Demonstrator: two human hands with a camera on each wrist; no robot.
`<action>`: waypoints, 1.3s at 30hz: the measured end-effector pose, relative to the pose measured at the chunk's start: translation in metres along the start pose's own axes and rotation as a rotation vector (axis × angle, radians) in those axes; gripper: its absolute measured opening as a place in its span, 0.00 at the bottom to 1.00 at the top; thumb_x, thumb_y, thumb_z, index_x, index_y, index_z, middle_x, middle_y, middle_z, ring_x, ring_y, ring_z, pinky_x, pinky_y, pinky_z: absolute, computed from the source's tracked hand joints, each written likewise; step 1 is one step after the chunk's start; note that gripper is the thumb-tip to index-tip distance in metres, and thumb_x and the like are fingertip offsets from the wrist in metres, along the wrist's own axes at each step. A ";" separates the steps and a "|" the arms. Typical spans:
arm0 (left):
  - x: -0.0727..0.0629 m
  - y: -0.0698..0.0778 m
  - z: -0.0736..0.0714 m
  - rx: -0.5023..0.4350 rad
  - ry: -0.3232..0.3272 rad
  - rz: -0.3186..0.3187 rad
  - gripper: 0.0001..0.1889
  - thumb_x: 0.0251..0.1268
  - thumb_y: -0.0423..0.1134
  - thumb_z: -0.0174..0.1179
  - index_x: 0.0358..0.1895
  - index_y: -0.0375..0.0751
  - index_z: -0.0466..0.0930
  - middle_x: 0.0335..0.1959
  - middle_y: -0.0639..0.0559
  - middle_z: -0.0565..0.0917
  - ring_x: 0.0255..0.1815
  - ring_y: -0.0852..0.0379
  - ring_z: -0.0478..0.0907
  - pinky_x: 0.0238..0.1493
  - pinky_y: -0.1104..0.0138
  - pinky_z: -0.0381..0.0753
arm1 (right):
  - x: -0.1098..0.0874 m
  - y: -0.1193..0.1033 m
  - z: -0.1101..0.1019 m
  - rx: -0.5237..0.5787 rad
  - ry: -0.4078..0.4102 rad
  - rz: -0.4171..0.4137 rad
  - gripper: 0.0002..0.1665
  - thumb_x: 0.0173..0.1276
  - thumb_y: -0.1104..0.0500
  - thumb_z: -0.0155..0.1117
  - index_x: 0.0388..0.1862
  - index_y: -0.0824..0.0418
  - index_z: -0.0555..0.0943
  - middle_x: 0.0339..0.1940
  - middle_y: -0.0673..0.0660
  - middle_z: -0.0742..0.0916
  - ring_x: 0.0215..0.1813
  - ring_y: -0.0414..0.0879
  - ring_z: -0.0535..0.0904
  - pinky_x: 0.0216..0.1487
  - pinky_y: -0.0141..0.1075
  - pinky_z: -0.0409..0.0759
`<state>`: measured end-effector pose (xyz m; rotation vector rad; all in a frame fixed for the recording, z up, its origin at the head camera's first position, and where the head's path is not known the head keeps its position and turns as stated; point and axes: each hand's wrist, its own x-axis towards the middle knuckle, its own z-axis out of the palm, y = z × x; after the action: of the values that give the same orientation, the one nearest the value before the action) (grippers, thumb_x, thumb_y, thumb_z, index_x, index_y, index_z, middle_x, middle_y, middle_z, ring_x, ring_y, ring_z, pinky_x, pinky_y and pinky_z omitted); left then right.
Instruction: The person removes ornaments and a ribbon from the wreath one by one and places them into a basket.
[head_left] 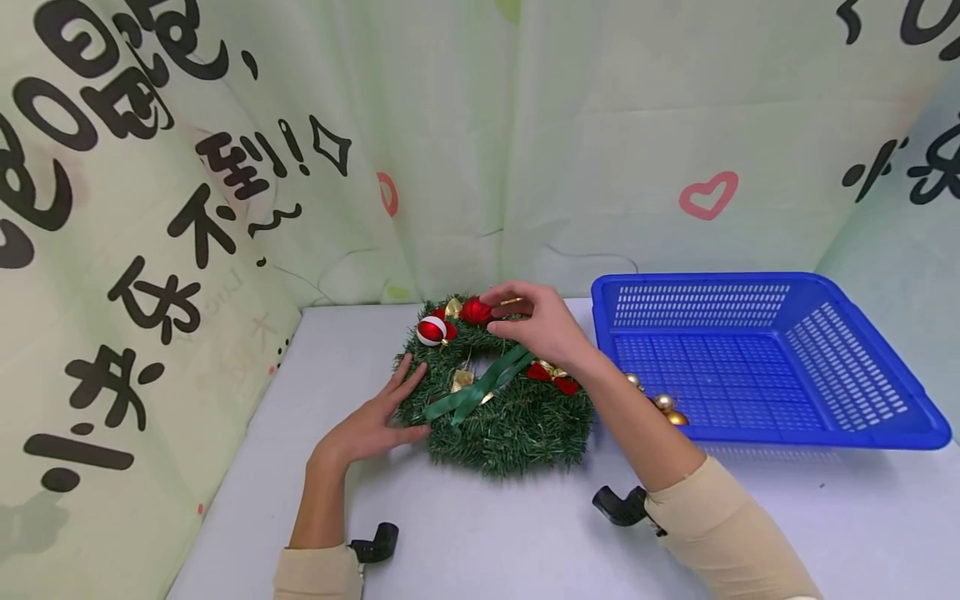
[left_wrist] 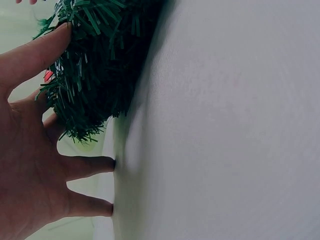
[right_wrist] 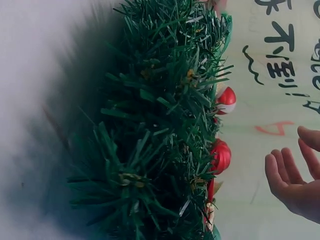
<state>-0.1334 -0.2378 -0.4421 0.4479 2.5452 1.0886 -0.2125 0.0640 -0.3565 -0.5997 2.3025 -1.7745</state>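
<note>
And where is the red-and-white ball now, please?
In the head view, the red-and-white ball sits on the upper left of the wreath, left of the red ball and beyond the left hand.

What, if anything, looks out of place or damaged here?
The green ribbon looks askew: it lies slantwise across the wreath, partly covering the central opening. I see nothing spilled or damaged.

Printed curtains (head_left: pixel 585 158) stand around the pale table (head_left: pixel 487 542).
</note>
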 end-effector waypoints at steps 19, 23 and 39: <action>0.000 -0.002 -0.002 0.001 0.004 0.000 0.52 0.70 0.53 0.68 0.87 0.63 0.41 0.88 0.61 0.30 0.88 0.40 0.36 0.77 0.34 0.57 | 0.042 0.001 0.013 0.015 0.012 0.096 0.21 0.71 0.71 0.67 0.60 0.61 0.84 0.63 0.62 0.86 0.66 0.59 0.82 0.63 0.55 0.81; -0.001 -0.002 -0.002 0.004 0.007 0.001 0.51 0.70 0.53 0.68 0.87 0.61 0.41 0.88 0.59 0.30 0.88 0.38 0.37 0.77 0.33 0.57 | 0.050 0.005 0.013 0.060 0.011 0.127 0.22 0.71 0.73 0.65 0.63 0.64 0.82 0.65 0.64 0.84 0.68 0.61 0.80 0.64 0.54 0.81; 0.000 -0.001 0.000 -0.002 0.000 0.000 0.52 0.70 0.53 0.67 0.87 0.61 0.40 0.88 0.60 0.30 0.88 0.39 0.37 0.77 0.33 0.57 | 0.075 0.020 0.013 0.029 0.088 0.215 0.24 0.69 0.70 0.68 0.64 0.59 0.83 0.70 0.65 0.79 0.71 0.60 0.75 0.65 0.54 0.80</action>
<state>-0.1335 -0.2380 -0.4428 0.4472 2.5443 1.0915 -0.2792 0.0254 -0.3714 -0.2622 2.2932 -1.7604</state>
